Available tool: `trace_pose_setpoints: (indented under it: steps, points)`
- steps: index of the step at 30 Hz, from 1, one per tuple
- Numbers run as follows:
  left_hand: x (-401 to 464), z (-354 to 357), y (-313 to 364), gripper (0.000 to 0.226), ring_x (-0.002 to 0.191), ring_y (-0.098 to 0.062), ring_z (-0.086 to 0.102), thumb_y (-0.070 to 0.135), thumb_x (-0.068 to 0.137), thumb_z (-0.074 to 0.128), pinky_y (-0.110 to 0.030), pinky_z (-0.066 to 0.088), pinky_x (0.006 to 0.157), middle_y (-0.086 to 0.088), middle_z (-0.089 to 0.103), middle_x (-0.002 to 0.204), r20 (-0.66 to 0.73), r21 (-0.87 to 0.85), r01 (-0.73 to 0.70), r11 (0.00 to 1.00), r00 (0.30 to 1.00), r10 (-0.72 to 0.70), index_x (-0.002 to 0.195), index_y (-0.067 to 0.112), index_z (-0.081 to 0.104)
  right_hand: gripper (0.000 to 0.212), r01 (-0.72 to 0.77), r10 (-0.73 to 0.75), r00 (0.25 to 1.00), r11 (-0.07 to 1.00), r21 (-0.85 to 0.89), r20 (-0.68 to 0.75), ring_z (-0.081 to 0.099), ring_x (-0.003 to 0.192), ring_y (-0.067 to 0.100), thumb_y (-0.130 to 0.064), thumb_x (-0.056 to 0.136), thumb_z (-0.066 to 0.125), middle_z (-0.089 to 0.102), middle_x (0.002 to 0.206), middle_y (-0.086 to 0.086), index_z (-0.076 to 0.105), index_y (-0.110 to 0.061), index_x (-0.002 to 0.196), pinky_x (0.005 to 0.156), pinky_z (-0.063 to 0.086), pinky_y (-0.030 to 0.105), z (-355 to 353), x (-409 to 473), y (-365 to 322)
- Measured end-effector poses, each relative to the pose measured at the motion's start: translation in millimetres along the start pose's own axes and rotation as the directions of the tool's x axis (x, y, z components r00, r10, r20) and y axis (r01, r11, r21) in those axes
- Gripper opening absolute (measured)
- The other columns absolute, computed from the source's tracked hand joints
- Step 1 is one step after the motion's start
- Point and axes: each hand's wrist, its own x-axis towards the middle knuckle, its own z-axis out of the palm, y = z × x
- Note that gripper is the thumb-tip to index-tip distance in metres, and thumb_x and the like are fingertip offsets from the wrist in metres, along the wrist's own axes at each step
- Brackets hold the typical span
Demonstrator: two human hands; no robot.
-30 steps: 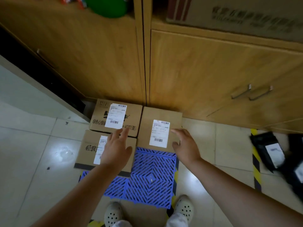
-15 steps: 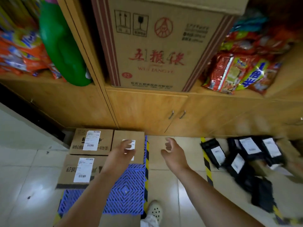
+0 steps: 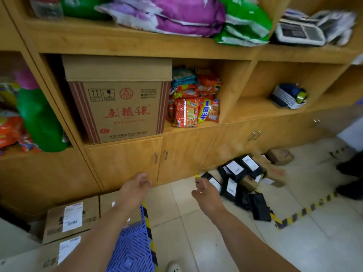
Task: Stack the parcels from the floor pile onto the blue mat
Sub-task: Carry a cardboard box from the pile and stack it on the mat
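The floor pile (image 3: 243, 183) of black plastic mailer bags with white shipping labels, mixed with a few brown cardboard parcels, lies on the pale tiled floor (image 3: 216, 242) against the base of the wooden cabinet, to the right of both hands and partly across a yellow-and-black striped floor tape (image 3: 306, 210). The blue plastic lattice mat (image 3: 130, 252) sits at the lower left, and along its left and far edges stand three brown cardboard boxes (image 3: 72, 218) bearing white barcode labels; their printing is too blurred to read. The left hand (image 3: 135, 190) hangs in the air over the far end of the mat, fingers loosely curled and grasping nothing. The right hand (image 3: 205, 192) is stretched toward the pile, its fingers relaxed and bent, also empty, its fingertips near the closest black bag without a clear touch. Above, the light wooden shelf unit (image 3: 137, 47) holds a large brown carton (image 3: 119, 101) with red Chinese characters, the Latin word "WULIANGYE", a round red emblem and handling symbols. In the compartment just beside it are stacked red and orange snack packets (image 3: 194, 107). Further right, a white perforated basket (image 3: 287, 97) holds dark items. The top shelf carries purple and green plastic bags (image 3: 196, 14), and a green bag (image 3: 41, 118) fills the left compartment.
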Motion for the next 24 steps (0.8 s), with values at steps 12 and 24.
trace_pose_setpoints:
  steps: [12,24]
  points:
    - [-57,102,83,0.033,0.102,-0.010,0.048,0.026,0.097,0.048,-0.025,0.037,0.085,-0.001,0.056,0.126,0.213,0.035,-0.183,0.982,0.962,0.172,0.127,0.016,0.053,0.041,-0.113,0.089,0.978,0.986,-0.120,-0.189,0.050,0.121,0.023,-0.013,0.092,0.052,0.054,0.132,0.007,0.049,-0.009,0.133,0.087,0.036,0.022,-134,-86,58]
    - [-72,299,191,0.032,0.109,-0.013,0.054,0.024,0.095,0.048,-0.026,0.041,0.086,0.001,0.058,0.125,0.342,0.127,-0.296,0.947,0.909,0.239,0.127,0.019,0.055,0.041,-0.140,0.108,0.967,0.983,-0.122,-0.233,0.049,0.122,0.018,-0.015,0.092,0.054,0.051,0.135,0.003,0.050,-0.013,0.133,0.090,0.036,0.018,-312,-84,179]
